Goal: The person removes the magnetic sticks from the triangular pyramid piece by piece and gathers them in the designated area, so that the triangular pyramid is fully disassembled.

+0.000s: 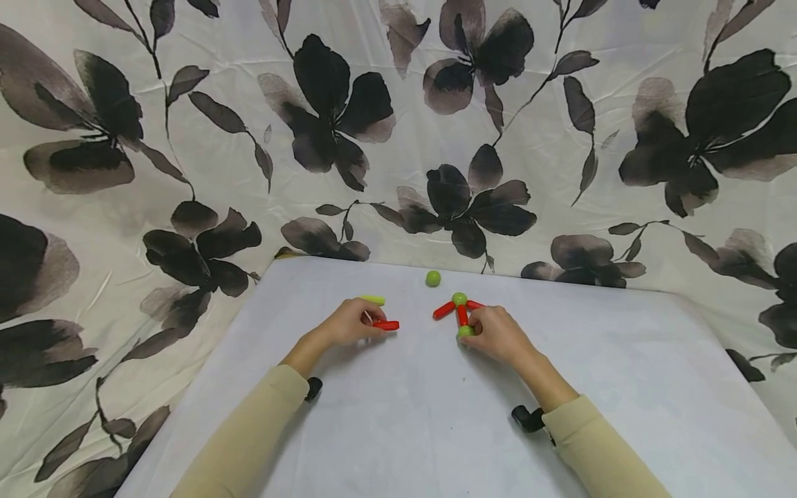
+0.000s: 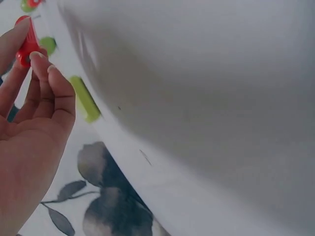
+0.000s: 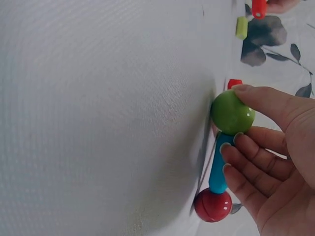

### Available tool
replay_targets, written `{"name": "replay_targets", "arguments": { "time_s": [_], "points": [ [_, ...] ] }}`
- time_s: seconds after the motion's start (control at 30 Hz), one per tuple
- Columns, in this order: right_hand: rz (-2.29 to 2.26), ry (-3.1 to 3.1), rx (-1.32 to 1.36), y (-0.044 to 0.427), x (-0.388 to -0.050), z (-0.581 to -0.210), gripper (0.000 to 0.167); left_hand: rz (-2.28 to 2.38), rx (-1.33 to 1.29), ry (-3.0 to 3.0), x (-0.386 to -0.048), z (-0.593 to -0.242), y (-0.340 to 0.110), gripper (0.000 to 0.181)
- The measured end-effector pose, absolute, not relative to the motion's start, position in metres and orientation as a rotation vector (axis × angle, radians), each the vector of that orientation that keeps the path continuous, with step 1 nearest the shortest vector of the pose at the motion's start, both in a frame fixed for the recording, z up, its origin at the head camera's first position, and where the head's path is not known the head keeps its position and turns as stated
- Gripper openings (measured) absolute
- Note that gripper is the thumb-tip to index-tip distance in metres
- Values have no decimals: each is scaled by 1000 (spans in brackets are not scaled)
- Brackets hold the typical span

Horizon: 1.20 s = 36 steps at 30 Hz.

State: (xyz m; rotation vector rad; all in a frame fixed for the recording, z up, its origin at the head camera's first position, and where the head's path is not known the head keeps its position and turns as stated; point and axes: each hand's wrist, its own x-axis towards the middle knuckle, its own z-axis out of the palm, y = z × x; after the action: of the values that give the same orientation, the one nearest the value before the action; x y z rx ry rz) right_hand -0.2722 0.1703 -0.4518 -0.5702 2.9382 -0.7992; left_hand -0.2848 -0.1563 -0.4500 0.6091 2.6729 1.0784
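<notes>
My left hand [image 1: 351,322] pinches a red toy rod [image 2: 28,42] between thumb and fingertips, raised above the white surface. With thumb and fingers, my right hand [image 1: 500,335] grips a green ball [image 3: 233,112] at the near end of a joined piece. In the head view, several red rods [image 1: 444,310] fan out from another green ball [image 1: 459,299] on that piece, one leading to the held ball. A blue rod [image 3: 220,162] and a red ball [image 3: 213,205] show below the held ball in the right wrist view; the right hand hides them from the head view.
A yellow-green rod [image 1: 372,300] lies just beyond my left hand. One loose green ball [image 1: 432,279] rests near the far edge of the white table [image 1: 398,415]. Behind it hangs a flower-patterned cloth [image 1: 373,207].
</notes>
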Motion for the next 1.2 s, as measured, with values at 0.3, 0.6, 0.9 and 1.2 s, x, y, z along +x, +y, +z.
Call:
{"name": "replay_targets", "arguments": {
  "time_s": [0.3, 0.6, 0.9, 1.2],
  "points": [
    [-799, 2942, -568, 169, -271, -452, 21, 1062, 503, 2722, -291, -450, -175, 23],
    [-803, 2943, -573, 169, -270, -452, 21, 1029, 425, 2753, -302, -449, -188, 25],
    [-803, 2945, -577, 169, -270, -454, 21, 998, 387, 2749, -307, -455, -191, 26],
    [-799, 2951, -577, 170, -270, -454, 21, 966, 382, 2758, -310, -454, -188, 27]
  ]
}}
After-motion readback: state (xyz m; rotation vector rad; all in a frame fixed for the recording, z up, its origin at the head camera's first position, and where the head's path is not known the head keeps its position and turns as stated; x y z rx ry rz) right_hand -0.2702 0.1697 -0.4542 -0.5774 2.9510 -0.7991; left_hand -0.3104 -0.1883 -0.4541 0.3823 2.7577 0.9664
